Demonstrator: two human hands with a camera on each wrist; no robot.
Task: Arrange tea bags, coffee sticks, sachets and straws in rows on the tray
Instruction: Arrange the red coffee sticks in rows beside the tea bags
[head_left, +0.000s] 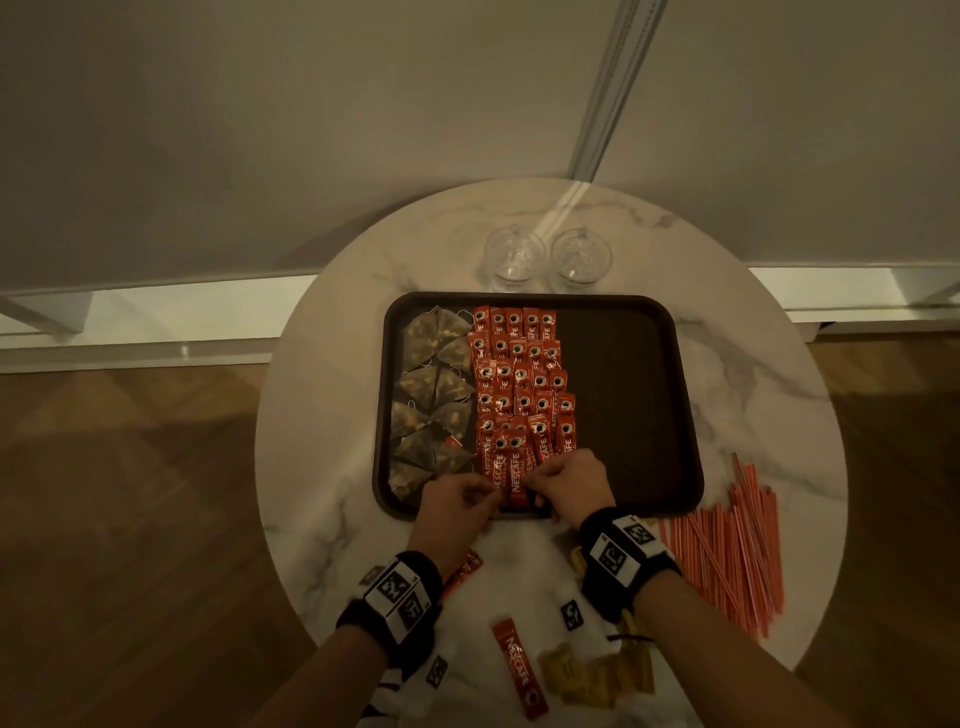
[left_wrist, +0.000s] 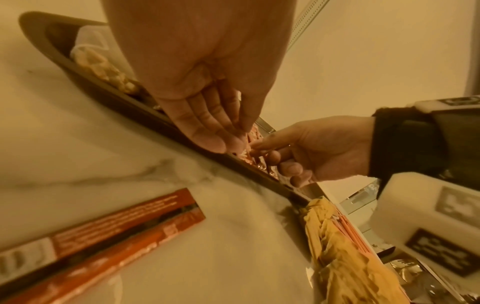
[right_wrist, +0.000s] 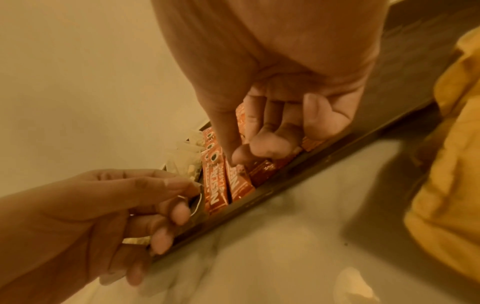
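A dark brown tray (head_left: 623, 415) sits on a round marble table (head_left: 322, 415). Pyramid tea bags (head_left: 431, 395) fill its left column. Beside them, red coffee sticks (head_left: 519, 374) lie in several overlapping rows, and the tray's right half is bare. Both hands are at the near rim, on the front row of sticks (head_left: 511, 478). My left hand (head_left: 467, 493) pinches the end of a stick (right_wrist: 215, 185) between thumb and forefinger (right_wrist: 182, 183). My right hand (head_left: 566, 480) has curled fingers, its fingertips (right_wrist: 239, 158) pinching a neighbouring stick. The sticks under the palms are hidden.
Orange straws (head_left: 727, 551) lie piled at the table's right. Yellow sachets (head_left: 592, 675) and a loose coffee stick (head_left: 519, 665) lie near the front edge, and another stick (head_left: 462, 569) is by my left wrist. Two glasses (head_left: 514, 254) stand behind the tray.
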